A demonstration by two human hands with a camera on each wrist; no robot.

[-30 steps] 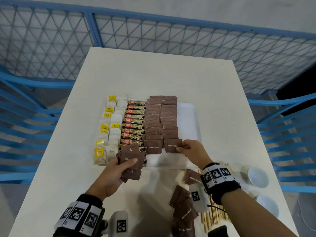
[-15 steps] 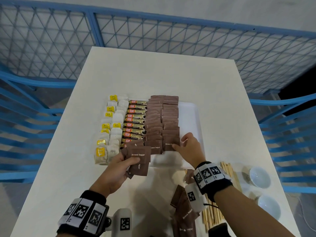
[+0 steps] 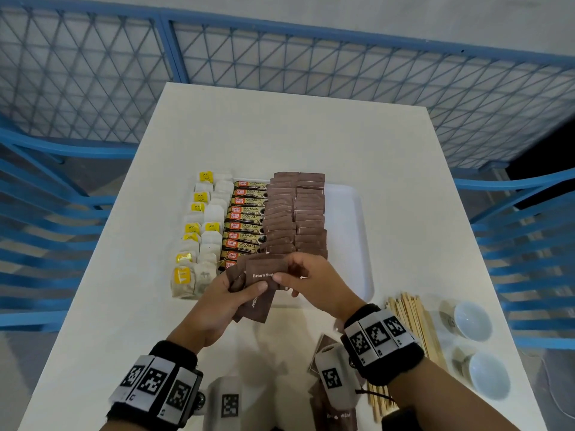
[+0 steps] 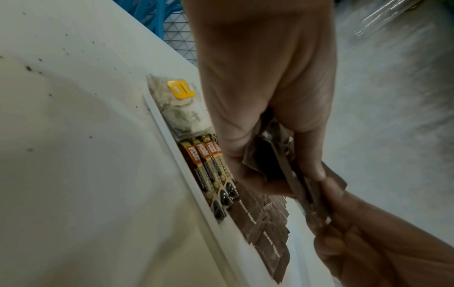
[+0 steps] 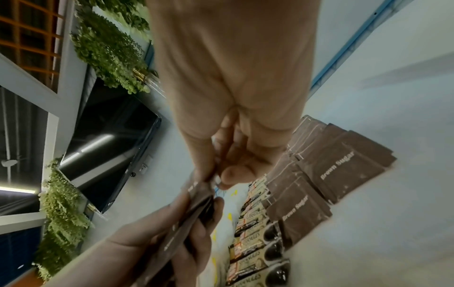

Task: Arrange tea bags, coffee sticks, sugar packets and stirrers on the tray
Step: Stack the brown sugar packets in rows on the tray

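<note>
A white tray (image 3: 354, 231) carries tea bags (image 3: 205, 244) with yellow tags on its left, coffee sticks (image 3: 245, 225) beside them and two columns of brown sugar packets (image 3: 295, 213) in the middle. Over the tray's near edge my left hand (image 3: 227, 300) grips a fanned stack of brown sugar packets (image 3: 258, 293). My right hand (image 3: 314, 281) pinches the top packet (image 3: 264, 270) of that stack between thumb and fingers. In the left wrist view the stack (image 4: 282, 167) sits between thumb and fingers. The right wrist view shows my right fingertips (image 5: 230, 176) on the packet's edge.
Wooden stirrers (image 3: 413, 325) lie in a pile on the table right of my right wrist. Two small white bowls (image 3: 473, 321) stand near the right edge. More loose sugar packets (image 3: 336, 412) lie near the front edge. Blue fencing surrounds the white table (image 3: 292, 135).
My right hand left the packet it laid in the right sugar column and came back left to the stack. The left hand lifted the stack slightly toward it.
</note>
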